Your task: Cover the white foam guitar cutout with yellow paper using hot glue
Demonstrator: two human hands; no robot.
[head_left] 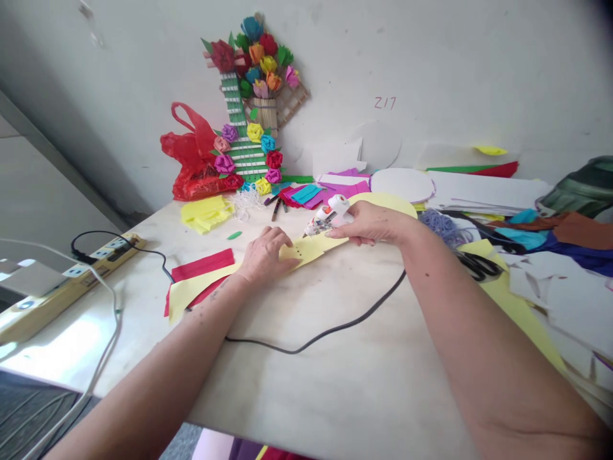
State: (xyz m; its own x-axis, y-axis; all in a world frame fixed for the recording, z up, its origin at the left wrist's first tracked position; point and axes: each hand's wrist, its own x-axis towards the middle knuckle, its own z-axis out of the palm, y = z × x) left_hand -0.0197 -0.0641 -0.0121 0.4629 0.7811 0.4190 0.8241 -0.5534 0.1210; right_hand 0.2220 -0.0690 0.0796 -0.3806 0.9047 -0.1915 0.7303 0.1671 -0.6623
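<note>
A yellow paper cutout [311, 248] lies on the table, with a long narrow strip to the left and a rounded end to the right. A few small dark dots mark its middle. Fingers curled, my left hand [265, 257] holds the cutout down near these dots. My right hand [371, 222] is closed around a white hot glue gun [330, 216]. The gun's nozzle points down and left, close over the cutout; whether it touches cannot be made out. Under the cutout's left end are red paper pieces [201, 265]. A black cord [306, 348] loops across the table below the hands.
A power strip [86, 271] with cords lies at the left edge. Against the wall stand a paper-flower decoration [246, 153] and a red plastic bag [194, 153]. Scissors [481, 265], purple yarn [443, 227] and white paper scraps [560, 287] crowd the right side.
</note>
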